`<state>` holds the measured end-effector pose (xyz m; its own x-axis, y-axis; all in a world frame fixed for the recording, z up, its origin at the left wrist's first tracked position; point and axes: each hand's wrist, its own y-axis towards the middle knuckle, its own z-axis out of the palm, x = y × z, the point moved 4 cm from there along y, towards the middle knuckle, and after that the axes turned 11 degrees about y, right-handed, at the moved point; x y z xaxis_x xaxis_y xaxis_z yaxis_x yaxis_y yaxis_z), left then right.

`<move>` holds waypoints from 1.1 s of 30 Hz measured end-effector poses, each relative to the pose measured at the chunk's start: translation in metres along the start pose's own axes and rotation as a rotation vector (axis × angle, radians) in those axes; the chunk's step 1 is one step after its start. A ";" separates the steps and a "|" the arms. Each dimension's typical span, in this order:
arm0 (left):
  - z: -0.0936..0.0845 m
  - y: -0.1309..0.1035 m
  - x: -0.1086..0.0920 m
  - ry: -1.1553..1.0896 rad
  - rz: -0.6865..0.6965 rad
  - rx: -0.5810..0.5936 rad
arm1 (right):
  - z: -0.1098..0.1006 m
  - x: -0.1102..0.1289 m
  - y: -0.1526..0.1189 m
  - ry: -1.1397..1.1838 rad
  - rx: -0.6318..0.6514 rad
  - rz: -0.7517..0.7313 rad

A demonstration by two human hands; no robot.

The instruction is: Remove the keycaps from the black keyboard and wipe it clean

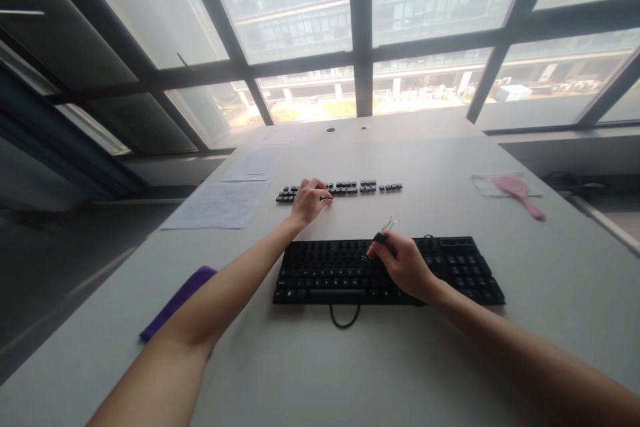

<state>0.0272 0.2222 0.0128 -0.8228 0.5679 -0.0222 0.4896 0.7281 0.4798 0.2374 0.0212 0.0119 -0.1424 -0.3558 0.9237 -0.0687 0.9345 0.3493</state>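
Note:
A black keyboard [340,282] lies on the white table, with its upper left key rows bare of caps. Behind it, loose black keycaps [350,189] stand in rows. My left hand [311,200] is at the left part of these rows, its fingers bent together around a small dark keycap. Over the keyboard's middle, my right hand [400,260] grips a small keycap puller [381,237] with a black handle and thin wires; the wires point up and away from the keys. A cable loop shows at the keyboard's front edge.
Printed papers [215,204] lie at the table's left side, and a folded purple cloth [180,297] is beside my left forearm. On the right, a pink brush or mirror [517,192] rests partly on a pale packet. Windows stand behind the table [425,360].

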 end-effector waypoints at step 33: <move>-0.085 -0.061 -0.108 -0.179 0.071 0.057 | -0.014 -0.007 0.000 0.154 -0.208 0.001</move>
<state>0.0616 0.0844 0.0604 -0.7238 0.6740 -0.1479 0.5644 0.7016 0.4351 0.2525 0.0240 0.0082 0.0110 -0.3639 0.9314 0.1379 0.9231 0.3590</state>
